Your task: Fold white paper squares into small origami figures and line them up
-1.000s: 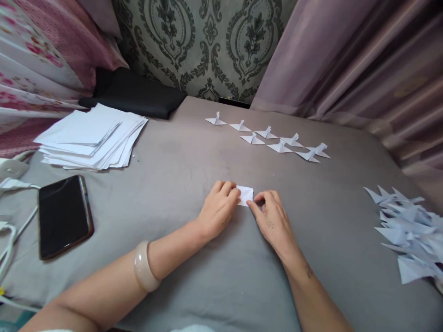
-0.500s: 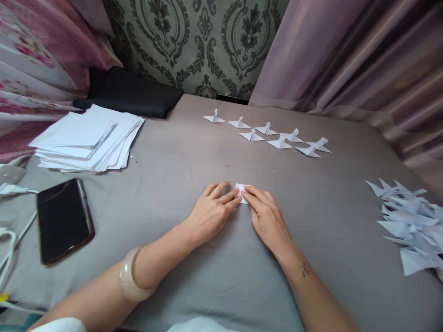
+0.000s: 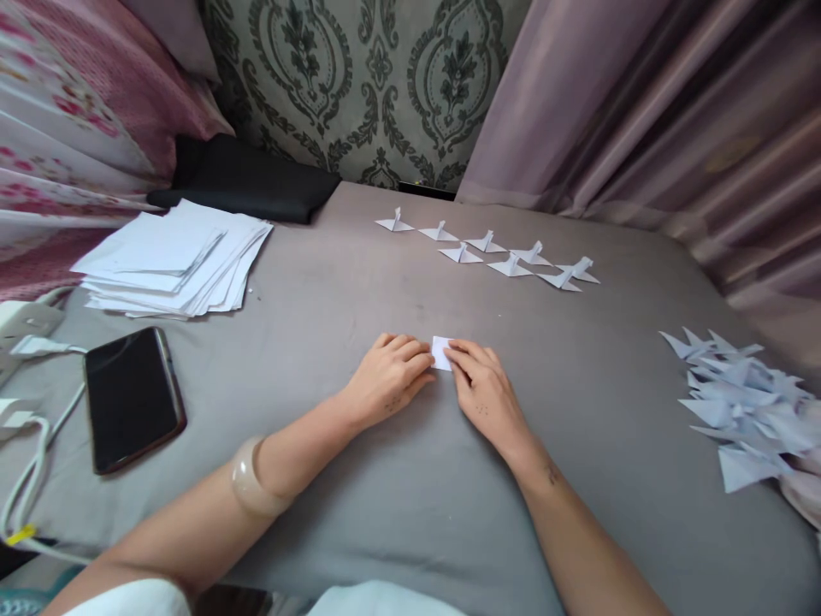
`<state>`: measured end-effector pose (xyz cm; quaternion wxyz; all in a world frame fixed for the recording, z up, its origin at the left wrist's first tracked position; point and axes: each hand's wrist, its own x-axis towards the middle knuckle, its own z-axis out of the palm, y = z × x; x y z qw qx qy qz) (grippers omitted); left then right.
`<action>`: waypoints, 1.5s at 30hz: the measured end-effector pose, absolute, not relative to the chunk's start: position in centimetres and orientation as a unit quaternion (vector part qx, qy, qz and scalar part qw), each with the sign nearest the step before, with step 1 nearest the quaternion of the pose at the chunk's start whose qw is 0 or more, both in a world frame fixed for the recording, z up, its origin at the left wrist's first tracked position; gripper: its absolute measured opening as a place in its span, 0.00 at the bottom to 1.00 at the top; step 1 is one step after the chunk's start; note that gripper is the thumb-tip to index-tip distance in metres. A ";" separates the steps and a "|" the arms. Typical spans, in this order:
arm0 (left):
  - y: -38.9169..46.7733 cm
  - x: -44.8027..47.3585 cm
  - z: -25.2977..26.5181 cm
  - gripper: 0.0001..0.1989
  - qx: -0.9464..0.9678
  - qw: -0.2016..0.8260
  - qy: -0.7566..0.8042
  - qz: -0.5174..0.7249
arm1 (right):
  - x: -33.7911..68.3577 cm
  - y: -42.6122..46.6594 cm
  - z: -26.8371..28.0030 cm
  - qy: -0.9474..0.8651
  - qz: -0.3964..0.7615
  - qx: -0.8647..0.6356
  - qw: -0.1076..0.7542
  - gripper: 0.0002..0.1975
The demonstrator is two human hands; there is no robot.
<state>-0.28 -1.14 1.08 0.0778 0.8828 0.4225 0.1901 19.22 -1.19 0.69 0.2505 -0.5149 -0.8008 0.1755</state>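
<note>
A small folded square of white paper (image 3: 440, 352) lies on the grey cloth between my two hands. My left hand (image 3: 394, 376) is closed at its left edge, fingers bent together and thumb beneath, partly hiding that edge. At the right edge, my right hand (image 3: 484, 385) grips the paper with its fingertips close together. Beyond the hands, several folded paper birds (image 3: 510, 266) stand in two slanting rows. To the far right is a heap of more folded paper pieces (image 3: 747, 398) with pointed tips.
A stack of white paper sheets (image 3: 173, 261) sits at the back left, before a folded black cloth (image 3: 256, 180). Nearer is a dark-screened phone (image 3: 134, 398), beside a power strip (image 3: 29, 321) with white cables. Curtains (image 3: 577, 111) and a patterned wall bound the grey surface (image 3: 333, 291).
My left fingers have drawn off the paper's face and curled at its left edge, exposing more of the paper. The right hand stays at the right edge. The view has shifted slightly.
</note>
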 end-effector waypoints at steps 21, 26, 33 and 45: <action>-0.9 0.2 1.1 0.15 0.882 0.058 0.428 0.190 | 19.4 -2.0 1.3 -0.804 0.136 -0.538 0.213 0.13; -0.9 0.0 0.5 0.11 0.847 0.127 0.458 0.238 | 19.2 -2.6 1.4 -0.799 0.158 -0.540 0.212 0.11; -0.9 0.1 0.4 0.07 0.751 0.260 0.535 0.286 | 19.5 -2.0 0.9 -0.713 0.262 -0.586 0.282 0.11; -0.6 0.8 0.4 0.07 0.724 0.267 0.565 0.291 | 18.6 -1.6 0.6 -0.667 0.240 -0.635 0.309 0.09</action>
